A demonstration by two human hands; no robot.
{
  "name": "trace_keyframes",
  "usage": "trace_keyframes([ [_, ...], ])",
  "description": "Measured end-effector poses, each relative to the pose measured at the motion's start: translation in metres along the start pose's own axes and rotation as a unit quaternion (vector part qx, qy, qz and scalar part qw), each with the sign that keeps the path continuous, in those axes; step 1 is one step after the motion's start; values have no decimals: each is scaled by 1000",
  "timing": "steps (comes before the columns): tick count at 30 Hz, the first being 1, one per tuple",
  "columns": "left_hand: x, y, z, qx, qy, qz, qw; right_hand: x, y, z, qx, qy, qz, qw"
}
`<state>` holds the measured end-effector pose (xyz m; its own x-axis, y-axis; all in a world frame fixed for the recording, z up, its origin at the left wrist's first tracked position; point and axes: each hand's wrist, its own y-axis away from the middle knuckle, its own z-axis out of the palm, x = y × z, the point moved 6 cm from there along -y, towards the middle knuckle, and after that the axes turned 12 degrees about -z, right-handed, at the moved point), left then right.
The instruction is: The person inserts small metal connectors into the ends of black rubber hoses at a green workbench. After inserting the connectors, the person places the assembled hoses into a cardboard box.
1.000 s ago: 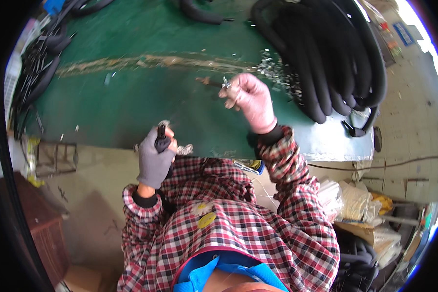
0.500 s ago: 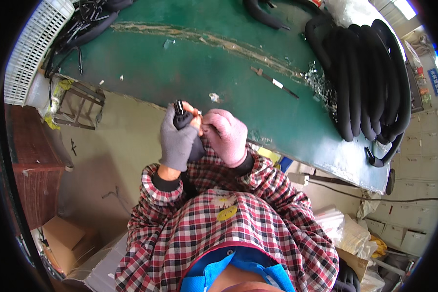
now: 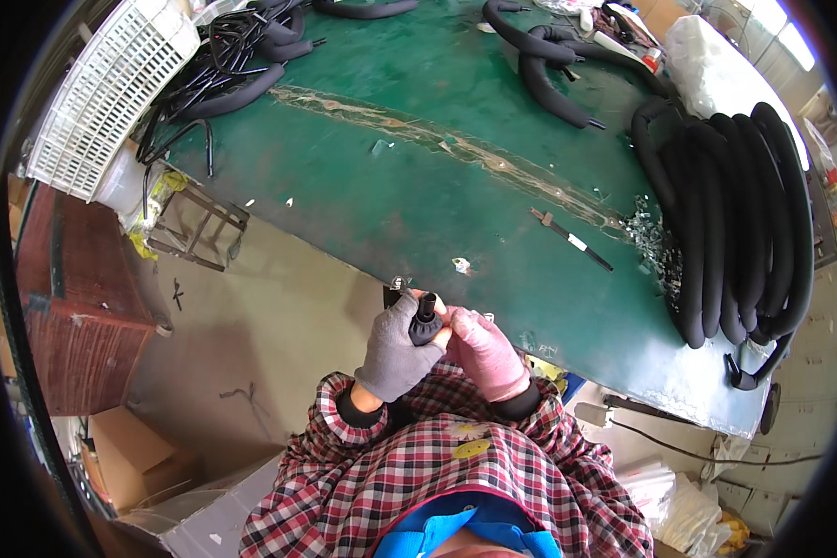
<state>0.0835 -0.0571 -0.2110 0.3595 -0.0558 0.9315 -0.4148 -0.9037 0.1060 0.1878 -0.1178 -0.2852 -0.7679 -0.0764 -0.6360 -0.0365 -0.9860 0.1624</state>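
Poking up, the tube (image 3: 429,303) looks light and stiff, best held by its softer collar (image 3: 425,330), which fingers of the left hand (image 3: 397,350) wrap; the right hand (image 3: 486,355) bends alongside, grip hidden, by the near edge of the bench (image 3: 391,214).

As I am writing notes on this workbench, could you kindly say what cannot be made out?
All in the head view:
- Right hand: whether it pinches anything is hidden by its own glove and the left hand.
- Black tube in the left hand: its lower part is covered by that glove.
- Shiny scraps: too small to identify.
- Curved black tube: partly cut off by the upper edge.
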Motion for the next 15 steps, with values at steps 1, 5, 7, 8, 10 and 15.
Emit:
trace_keyframes([
  [1, 0, -1, -2, 4, 6, -5, 1000, 4, 0, 4, -6, -30, -3, 1000],
  [5, 10, 2, -10, 11, 16, 62, 998, 11, 1, 20, -48, -116, -40, 991],
  [7, 10, 4, -9, -1, 10, 50, 999, 12, 4, 23, -54, -90, -54, 993],
  [8, 10, 7, -9, -4, 11, 45, 999, 12, 5, 24, -53, -97, -44, 993],
  [10, 9, 10, -7, -26, 16, 25, 999, 14, 11, 26, -42, -165, -20, 985],
  [15, 6, 17, -11, -34, 28, 18, 999, 9, 20, 30, -17, -129, -49, 990],
])
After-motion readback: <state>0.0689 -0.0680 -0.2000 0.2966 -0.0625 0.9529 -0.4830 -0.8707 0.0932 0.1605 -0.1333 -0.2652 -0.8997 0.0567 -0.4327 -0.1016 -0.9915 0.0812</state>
